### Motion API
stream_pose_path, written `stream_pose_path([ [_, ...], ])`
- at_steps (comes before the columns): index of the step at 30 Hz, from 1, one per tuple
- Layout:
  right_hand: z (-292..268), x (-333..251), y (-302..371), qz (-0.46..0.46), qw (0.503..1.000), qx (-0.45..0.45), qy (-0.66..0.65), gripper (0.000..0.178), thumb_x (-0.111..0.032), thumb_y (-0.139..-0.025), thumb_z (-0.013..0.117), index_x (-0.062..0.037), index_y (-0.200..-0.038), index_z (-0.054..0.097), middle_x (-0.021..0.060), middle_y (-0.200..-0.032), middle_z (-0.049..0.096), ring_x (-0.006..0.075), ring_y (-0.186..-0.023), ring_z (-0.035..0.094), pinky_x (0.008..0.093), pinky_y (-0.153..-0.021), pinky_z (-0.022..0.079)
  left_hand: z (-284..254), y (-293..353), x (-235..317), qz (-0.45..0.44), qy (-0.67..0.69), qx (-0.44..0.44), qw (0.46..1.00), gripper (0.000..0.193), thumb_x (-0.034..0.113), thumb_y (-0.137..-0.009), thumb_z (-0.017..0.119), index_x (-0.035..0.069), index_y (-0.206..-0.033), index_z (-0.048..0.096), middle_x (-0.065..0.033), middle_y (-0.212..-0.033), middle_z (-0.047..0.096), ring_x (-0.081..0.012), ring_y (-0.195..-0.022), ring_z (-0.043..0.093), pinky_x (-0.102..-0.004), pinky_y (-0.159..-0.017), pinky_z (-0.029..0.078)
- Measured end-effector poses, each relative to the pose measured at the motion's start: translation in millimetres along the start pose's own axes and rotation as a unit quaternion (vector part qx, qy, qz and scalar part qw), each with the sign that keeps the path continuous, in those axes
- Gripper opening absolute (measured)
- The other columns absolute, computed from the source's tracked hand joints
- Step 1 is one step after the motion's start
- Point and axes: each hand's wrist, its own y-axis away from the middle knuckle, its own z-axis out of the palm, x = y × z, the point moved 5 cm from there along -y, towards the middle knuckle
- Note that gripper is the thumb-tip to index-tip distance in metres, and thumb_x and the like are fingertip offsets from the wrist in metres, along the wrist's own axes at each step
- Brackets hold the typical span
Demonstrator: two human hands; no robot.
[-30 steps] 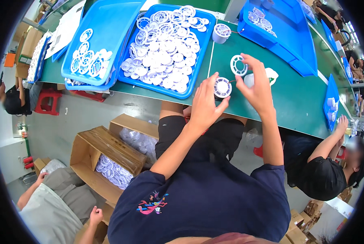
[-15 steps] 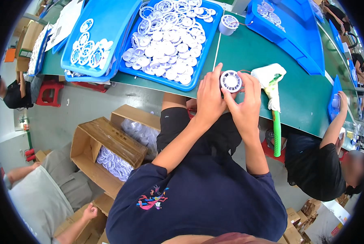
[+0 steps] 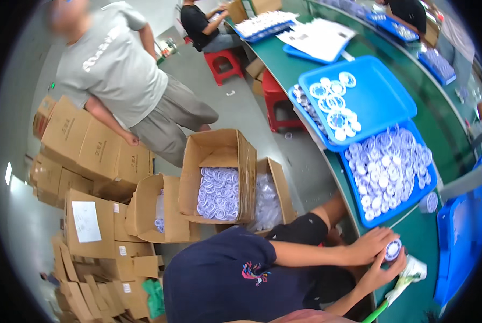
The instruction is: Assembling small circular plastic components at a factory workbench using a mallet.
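Observation:
Between the fingers of both hands sits a small round white plastic housing (image 3: 393,250) with a slotted ring on its face. My left hand (image 3: 371,246) curls around its far side, while my right hand (image 3: 382,273) grips it from the near side with thumb and fingers. Both are over the edge of the green table (image 3: 354,212). Close to my right hand lies a tool with a green handle (image 3: 380,311) and a head wrapped in white plastic (image 3: 411,273). A similar white housing (image 3: 428,202) stands on the table beyond my hands.
A blue tray (image 3: 368,221) heaped with white discs and rings lies beside another blue tray (image 3: 397,89) holding fewer. A large blue bin (image 3: 461,247) stands right. Open cartons (image 3: 246,177) hold plastic parts and bags. A person in grey (image 3: 122,70) stands by stacked boxes (image 3: 98,148).
The view has swung far to the left, so my hands and the table now appear at the lower right. Both hands still hold the round housing. The standing person and stacked cartons show more fully.

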Motion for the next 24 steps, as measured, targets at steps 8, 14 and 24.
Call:
stream_pose_path([
  [8,-6,-1,1,-0.011,1.0,0.014,-0.007,0.048,-0.011,-0.095,0.076,0.003,-0.138,0.059,0.02,-0.137,0.059,0.0367,-0.129,0.055,0.0455,-0.112,0.043,0,-1,10,-0.014,0.011,0.007,1.0,0.055,0.02,-0.089,0.073,0.005,-0.138,0.052,-0.0168,-0.126,0.059,-0.0378,-0.114,0.06,-0.0464,-0.096,0.047],
  [14,-7,2,5,0.001,0.999,0.011,-0.047,0.052,-0.009,-0.088,0.079,0.0028,-0.136,0.062,0.0204,-0.134,0.059,0.0376,-0.127,0.056,0.0463,-0.113,0.042,-7,-3,15,-0.062,0.029,-0.016,0.998,0.065,0.022,-0.077,0.082,0.005,-0.135,0.056,-0.0175,-0.124,0.062,-0.0409,-0.113,0.06,-0.0492,-0.094,0.047],
  [24,-3,-17,-9,0.03,0.994,0.08,-0.06,0.056,-0.01,-0.078,0.087,0.0058,-0.126,0.065,0.0197,-0.124,0.059,0.0369,-0.113,0.059,0.0441,-0.097,0.05,-4,-16,8,-0.027,-0.018,-0.012,0.999,0.076,0.025,-0.074,0.091,0.001,-0.136,0.054,-0.0197,-0.117,0.063,-0.0418,-0.107,0.061,-0.0491,-0.088,0.047],
])
